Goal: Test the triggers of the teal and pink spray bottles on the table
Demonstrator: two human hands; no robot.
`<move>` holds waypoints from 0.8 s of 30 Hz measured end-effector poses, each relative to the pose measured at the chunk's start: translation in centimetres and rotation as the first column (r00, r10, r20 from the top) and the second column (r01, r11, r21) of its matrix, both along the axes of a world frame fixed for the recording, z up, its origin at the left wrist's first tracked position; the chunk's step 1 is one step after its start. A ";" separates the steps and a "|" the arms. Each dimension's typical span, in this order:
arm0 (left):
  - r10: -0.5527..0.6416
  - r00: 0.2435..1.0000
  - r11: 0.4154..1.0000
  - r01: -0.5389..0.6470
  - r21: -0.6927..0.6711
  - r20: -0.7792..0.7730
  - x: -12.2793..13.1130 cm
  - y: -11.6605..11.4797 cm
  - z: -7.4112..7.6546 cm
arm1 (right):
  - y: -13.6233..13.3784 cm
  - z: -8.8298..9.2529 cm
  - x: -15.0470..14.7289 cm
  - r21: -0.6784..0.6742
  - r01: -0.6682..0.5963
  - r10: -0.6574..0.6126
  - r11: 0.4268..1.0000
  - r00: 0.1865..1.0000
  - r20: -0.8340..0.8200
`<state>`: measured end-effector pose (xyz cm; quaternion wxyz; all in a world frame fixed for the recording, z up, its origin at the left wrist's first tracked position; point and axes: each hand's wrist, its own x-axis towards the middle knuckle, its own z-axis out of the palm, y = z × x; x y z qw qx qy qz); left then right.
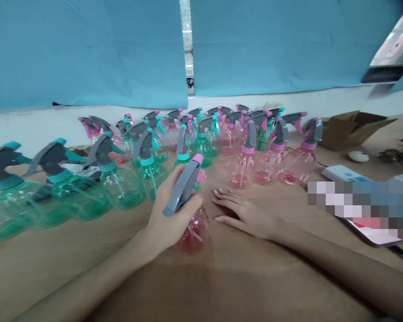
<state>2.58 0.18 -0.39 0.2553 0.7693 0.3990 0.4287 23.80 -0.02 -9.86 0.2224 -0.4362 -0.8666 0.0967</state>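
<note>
My left hand (169, 210) is wrapped round the neck of a pink spray bottle (192, 237) with a grey trigger head and pink nozzle. The bottle is close to upright at the middle of the table, and my fingers hide its collar. Flat on the tabletop just right of it lies my right hand (237, 209), fingers stretched out and holding nothing. Beyond that hand stand several pink spray bottles, the nearest being a clear pink one (241, 169). Green spray bottles (121, 188) form a row to the left of my left hand.
More pink and green bottles crowd the back of the wooden table (147, 286). An open cardboard box (345, 129), a white mouse (358, 156), a white power strip (345, 174) and a partly blurred-out phone (379, 232) with a cable are at right. Blue sheeting (121, 53) covers the wall behind.
</note>
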 end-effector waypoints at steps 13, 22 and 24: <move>-0.065 0.998 0.998 0.065 -0.028 -0.009 -0.1 0.2 1.0 | -0.1 0.2 -0.1 -0.001 0.004 -0.004 1.000 1.000 0.016; -0.061 0.998 0.997 0.060 -0.047 -0.021 -0.3 0.2 0.7 | -0.1 0.2 -0.1 0.005 0.009 -0.009 1.000 1.000 0.006; -0.059 0.998 0.997 0.059 -0.049 -0.007 -0.3 0.2 0.6 | -0.1 0.2 -0.1 0.009 0.011 -0.011 1.000 1.000 0.017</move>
